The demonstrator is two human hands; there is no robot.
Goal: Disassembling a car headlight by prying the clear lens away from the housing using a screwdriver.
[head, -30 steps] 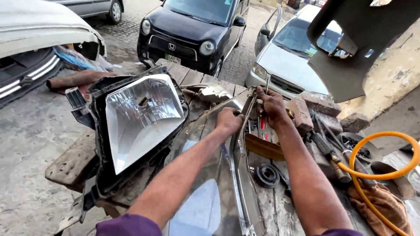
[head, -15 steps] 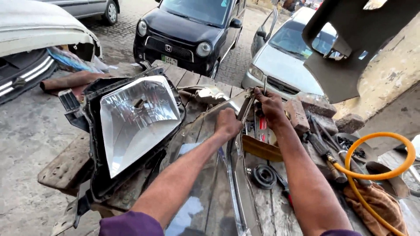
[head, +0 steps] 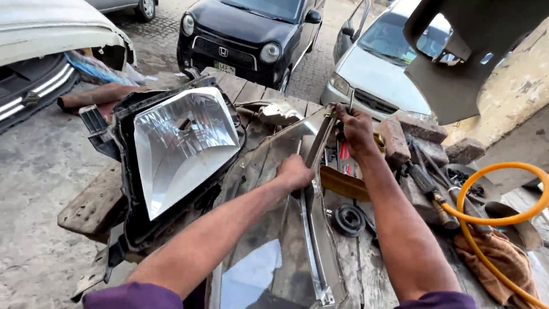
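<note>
On a rough wooden bench [head: 366,269] outdoors, a clear headlamp lens [head: 274,229] is held by both hands. The left hand [head: 294,171] is closed in a fist around the lens's right edge, about midway along it, while the right hand [head: 355,130] is clamped on the far upper corner of the same edge, fingers wrapped over the rim. The lens lies tilted along the bench, its near end reaching towards the wearer. Just to its left, a headlamp housing [head: 177,154] with a shiny reflector is propped upright, facing the camera. To the right of the lens, a black round part [head: 349,219] rests on the planks, and beyond it tools [head: 426,183] and bricks [head: 412,134] are scattered. An orange hose [head: 486,217] is looped at the right over a brown rag [head: 494,260]. Behind the bench, a black car [head: 251,31] and a silver car [head: 383,63] are parked; a white car body [head: 51,28] is seen at the left.
</note>
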